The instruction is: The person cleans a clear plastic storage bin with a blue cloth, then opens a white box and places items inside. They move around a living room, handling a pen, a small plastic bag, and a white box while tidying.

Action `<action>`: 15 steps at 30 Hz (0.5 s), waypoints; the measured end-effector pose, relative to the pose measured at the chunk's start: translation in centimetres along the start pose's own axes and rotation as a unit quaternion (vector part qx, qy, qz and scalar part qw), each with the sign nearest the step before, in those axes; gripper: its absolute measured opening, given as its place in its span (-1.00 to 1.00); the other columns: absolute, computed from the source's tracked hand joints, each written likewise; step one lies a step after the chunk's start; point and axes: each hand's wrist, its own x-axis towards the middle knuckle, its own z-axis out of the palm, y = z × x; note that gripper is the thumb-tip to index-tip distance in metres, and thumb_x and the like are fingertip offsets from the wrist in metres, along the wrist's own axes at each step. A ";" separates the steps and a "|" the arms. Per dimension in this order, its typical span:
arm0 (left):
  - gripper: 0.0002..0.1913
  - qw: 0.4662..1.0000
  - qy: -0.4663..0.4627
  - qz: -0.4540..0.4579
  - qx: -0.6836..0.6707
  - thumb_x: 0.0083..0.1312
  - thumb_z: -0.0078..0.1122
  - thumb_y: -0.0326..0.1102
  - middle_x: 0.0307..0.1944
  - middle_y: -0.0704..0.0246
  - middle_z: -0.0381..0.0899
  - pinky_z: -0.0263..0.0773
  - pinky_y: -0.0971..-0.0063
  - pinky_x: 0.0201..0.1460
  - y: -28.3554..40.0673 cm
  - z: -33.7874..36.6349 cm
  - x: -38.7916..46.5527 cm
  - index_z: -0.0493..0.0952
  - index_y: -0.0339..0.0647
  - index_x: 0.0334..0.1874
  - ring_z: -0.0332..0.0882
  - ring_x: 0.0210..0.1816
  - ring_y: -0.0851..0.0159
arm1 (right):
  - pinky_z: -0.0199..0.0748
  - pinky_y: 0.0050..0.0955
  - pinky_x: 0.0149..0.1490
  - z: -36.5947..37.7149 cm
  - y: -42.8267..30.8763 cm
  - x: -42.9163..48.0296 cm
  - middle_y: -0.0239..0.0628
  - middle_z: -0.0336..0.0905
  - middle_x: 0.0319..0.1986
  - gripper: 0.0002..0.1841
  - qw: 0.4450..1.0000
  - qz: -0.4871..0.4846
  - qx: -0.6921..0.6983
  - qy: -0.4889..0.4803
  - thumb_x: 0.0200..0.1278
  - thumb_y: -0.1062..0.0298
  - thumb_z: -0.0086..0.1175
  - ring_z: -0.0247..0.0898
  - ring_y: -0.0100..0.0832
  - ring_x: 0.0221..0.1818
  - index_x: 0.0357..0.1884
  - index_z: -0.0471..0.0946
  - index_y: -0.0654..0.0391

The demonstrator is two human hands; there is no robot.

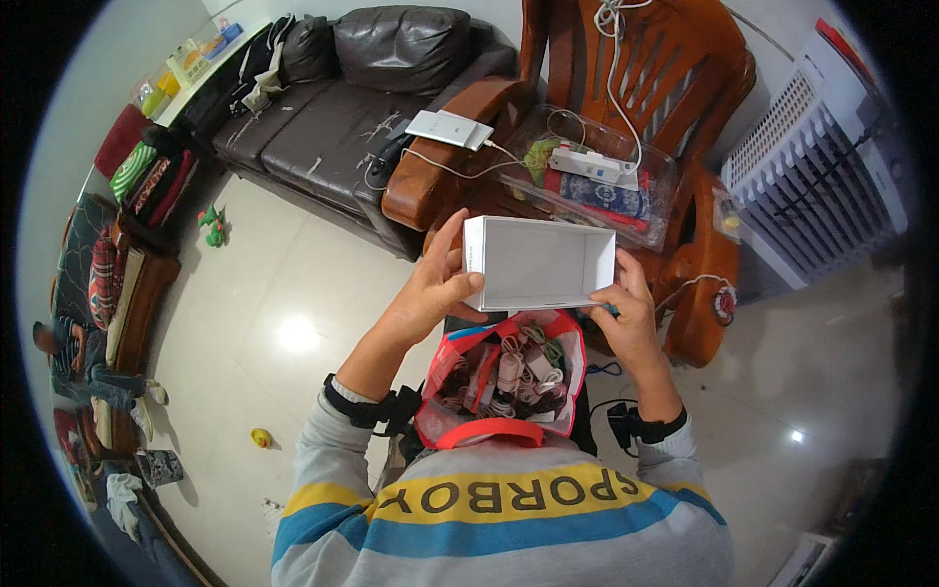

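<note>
Between my two hands is a white rectangular cardboard box [543, 263], lidless and with a bare interior facing up. My left hand [433, 282] grips its left end, thumb on the near corner and fingers along the side. At the right end, my right hand [626, 308] pinches the near corner with thumb and fingers. Just below the box, a red-rimmed bag [480, 433] stands open on my lap. It is full of coiled cables [546, 374], with white chargers [511, 370] among them.
A wooden armchair [418, 192] ahead bears a clear plastic tray [645, 227] with a power strip [590, 163]. White devices [449, 128] lie on its armrest. A dark leather sofa [323, 132], an air cooler [814, 169] and a seated person [88, 359] surround me. Toys [260, 438] lie on the floor.
</note>
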 end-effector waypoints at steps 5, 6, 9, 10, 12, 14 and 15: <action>-0.17 0.998 0.022 0.032 0.054 0.13 0.14 -0.47 0.05 0.16 0.45 0.49 0.37 0.00 -1.2 0.6 -0.1 -0.01 0.00 0.46 0.51 0.00 0.24 | 0.36 -0.21 0.13 -0.1 -3.9 1.1 0.05 0.32 0.12 -0.73 0.992 -0.026 -0.117 0.037 -0.12 0.58 0.33 0.36 0.00 0.12 -0.28 0.59 0.24; -0.18 0.997 0.028 0.040 0.060 0.12 0.15 -0.46 0.05 0.17 0.45 0.48 0.38 0.00 -1.6 0.9 0.1 0.01 0.00 0.45 0.50 0.00 0.24 | 0.40 -0.24 0.08 0.2 -4.7 1.4 0.03 0.34 0.10 -0.72 0.997 -0.026 -0.064 0.036 -0.10 0.57 0.31 0.39 -0.05 0.07 -0.25 0.59 0.24; -0.19 0.986 0.018 0.102 0.133 0.11 0.18 -0.48 0.09 0.17 0.44 0.53 0.43 -0.12 -2.2 1.7 0.3 0.04 -0.04 0.43 0.51 -0.02 0.28 | 0.44 -0.40 -0.13 1.6 -6.4 2.1 -0.08 0.47 -0.10 -0.78 0.992 0.039 0.117 -0.017 0.03 0.52 0.25 0.48 -0.25 -0.16 -0.22 0.59 0.28; -0.20 0.977 0.009 0.132 0.167 0.11 0.19 -0.49 0.10 0.18 0.44 0.56 0.45 -0.18 -2.3 2.1 0.4 0.04 -0.06 0.43 0.52 -0.03 0.29 | 0.45 -0.47 -0.21 2.0 -6.7 2.4 -0.12 0.53 -0.19 -0.80 0.980 0.070 0.180 -0.041 0.09 0.50 0.22 0.51 -0.33 -0.26 -0.22 0.59 0.31; -0.19 0.969 0.018 0.137 0.206 0.07 0.24 -0.43 0.08 0.14 0.45 0.50 0.41 -0.08 -2.2 2.7 0.1 0.08 -0.04 0.41 0.53 -0.04 0.23 | 0.44 -0.54 -0.30 2.5 -6.7 2.6 -0.19 0.58 -0.33 -0.83 0.958 0.109 0.256 -0.067 0.16 0.46 0.18 0.52 -0.45 -0.37 -0.23 0.59 0.34; -0.16 0.959 0.036 0.110 0.258 0.01 0.31 -0.39 0.11 0.07 0.42 0.43 0.36 0.03 -1.9 3.2 -0.3 0.13 -0.08 0.39 0.50 0.01 0.12 | 0.43 -0.54 -0.32 2.7 -6.4 2.6 -0.25 0.60 -0.45 -0.84 0.943 0.152 0.287 -0.074 0.18 0.45 0.14 0.49 -0.53 -0.42 -0.26 0.59 0.35; -0.15 0.948 0.030 0.137 0.285 -0.01 0.33 -0.38 0.14 0.06 0.39 0.42 0.33 0.05 -1.8 3.4 -0.4 0.12 -0.10 0.39 0.45 0.06 0.08 | 0.42 -0.58 -0.31 2.7 -6.2 2.5 -0.30 0.59 -0.44 -0.84 0.939 0.146 0.297 -0.089 0.19 0.47 0.14 0.47 -0.57 -0.40 -0.26 0.59 0.36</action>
